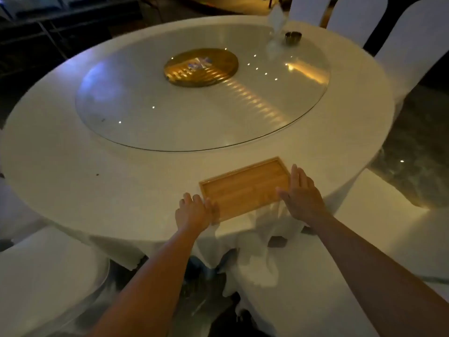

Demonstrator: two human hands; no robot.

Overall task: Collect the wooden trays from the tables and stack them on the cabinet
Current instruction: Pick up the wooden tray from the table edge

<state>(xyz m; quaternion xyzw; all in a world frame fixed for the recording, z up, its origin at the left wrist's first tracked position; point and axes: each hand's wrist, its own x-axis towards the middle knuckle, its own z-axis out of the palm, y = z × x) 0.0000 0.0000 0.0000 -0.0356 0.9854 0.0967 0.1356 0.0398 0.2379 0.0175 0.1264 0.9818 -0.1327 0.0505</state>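
A rectangular wooden tray [245, 187] lies flat and empty near the front edge of a round table [97, 171] with a white cloth. My left hand [194, 210] rests at the tray's near-left corner, its thumb over the rim. My right hand [301, 193] is at the tray's right short end, fingers spread and straight, its thumb touching the rim. Neither hand has closed around the tray.
A glass turntable [150, 113] with a round golden centre [201, 68] fills the middle of the table. A small dark bowl [293, 37] and a folded napkin [277, 23] stand at its far right. White-covered chairs [352, 18] ring the table, with seats near my arms.
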